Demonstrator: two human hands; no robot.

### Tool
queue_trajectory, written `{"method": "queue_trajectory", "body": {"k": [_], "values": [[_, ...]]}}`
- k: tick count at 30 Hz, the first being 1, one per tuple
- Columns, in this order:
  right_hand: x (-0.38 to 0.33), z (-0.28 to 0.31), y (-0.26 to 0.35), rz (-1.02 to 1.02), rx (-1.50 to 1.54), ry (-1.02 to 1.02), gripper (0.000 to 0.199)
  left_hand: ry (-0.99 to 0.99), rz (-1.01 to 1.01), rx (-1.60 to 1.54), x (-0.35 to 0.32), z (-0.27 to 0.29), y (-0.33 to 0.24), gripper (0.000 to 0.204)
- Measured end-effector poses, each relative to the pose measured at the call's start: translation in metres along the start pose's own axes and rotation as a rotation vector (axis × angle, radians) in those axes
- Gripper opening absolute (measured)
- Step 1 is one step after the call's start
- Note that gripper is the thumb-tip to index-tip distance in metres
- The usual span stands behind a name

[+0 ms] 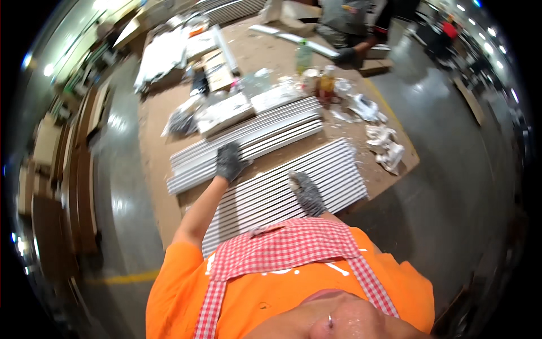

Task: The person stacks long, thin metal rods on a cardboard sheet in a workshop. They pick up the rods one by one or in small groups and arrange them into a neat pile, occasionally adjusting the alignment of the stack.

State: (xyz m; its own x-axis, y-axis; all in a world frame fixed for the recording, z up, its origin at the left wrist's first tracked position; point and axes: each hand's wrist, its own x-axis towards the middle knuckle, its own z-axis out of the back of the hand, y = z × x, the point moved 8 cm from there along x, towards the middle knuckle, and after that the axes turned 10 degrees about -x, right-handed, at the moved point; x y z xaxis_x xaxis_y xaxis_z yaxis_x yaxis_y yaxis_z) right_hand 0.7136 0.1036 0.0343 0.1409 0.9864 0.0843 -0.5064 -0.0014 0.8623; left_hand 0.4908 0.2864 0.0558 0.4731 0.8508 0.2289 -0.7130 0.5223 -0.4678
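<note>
Strips (257, 189) spread beneath and around the right hand (307, 195); a stack (276, 131) lies under the left hand (229, 161). Whether either hand is clamped, I cannot tell. Strips look light, stiff, perhaps slippery; best held mid-length by 2 edges.

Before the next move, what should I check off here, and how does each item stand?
1. Both hands gloved: ok, left hand and right hand wear grey gloves.
2. Front strips parallel: ok, they lie side by side.
3. Firm hold on the rear strips: cannot tell; the left hand covers the contact.
4. White cloth off the front strips: ok, it lies to their right.
5. Space around the rear strips uncluttered: not ok, an amber bottle stands near their right end.
</note>
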Motion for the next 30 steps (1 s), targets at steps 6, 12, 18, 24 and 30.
{"method": "queue_trajectory", "body": {"k": [6,12,18,24,30], "values": [[-0.001,0.001,0.004,-0.147,0.110,0.094,0.042,0.068,-0.046,0.101,0.000,-0.012,-0.011,0.071],[-0.003,-0.003,-0.001,-0.139,0.125,0.093,0.039,0.085,-0.010,0.138,0.005,-0.028,-0.016,0.083],[-0.004,0.000,0.007,-0.160,0.098,0.106,0.040,0.070,-0.034,0.226,0.000,-0.028,-0.026,0.093],[-0.003,0.003,0.005,-0.117,0.098,0.119,0.044,0.093,-0.115,0.292,0.012,-0.034,-0.027,0.093],[-0.002,-0.003,0.002,-0.105,0.026,0.081,0.044,0.095,-0.236,0.164,0.013,-0.036,-0.018,0.084]]}}
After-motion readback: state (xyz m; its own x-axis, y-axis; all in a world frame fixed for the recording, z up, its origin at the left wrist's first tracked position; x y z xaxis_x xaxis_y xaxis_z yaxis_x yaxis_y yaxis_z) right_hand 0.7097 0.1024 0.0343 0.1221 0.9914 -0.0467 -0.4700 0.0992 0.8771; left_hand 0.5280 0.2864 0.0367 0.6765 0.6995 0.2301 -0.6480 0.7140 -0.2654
